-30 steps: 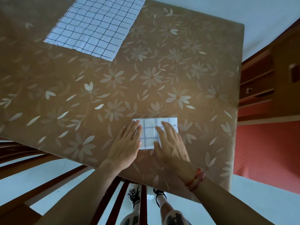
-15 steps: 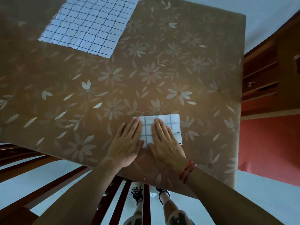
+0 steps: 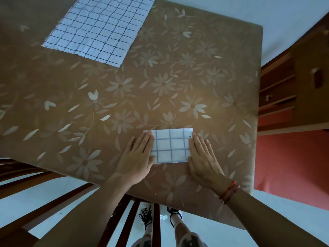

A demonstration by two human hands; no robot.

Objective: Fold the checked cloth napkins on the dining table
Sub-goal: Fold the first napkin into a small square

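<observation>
Flat palms, fingers straight and clasping nothing: my left hand [image 3: 137, 157] presses the left edge and my right hand [image 3: 203, 157] the right edge of the folded napkin [image 3: 170, 147], a small neat rectangle lying near the front edge of the dining table [image 3: 160, 90]. I judge this one finished, bar a last smoothing of its creases. Beyond it, well apart toward the far left of the table, a second checked napkin [image 3: 99, 27] lies spread open and flat, with neither hand near it; folding it is what I see left, so roughly half the task remains
</observation>
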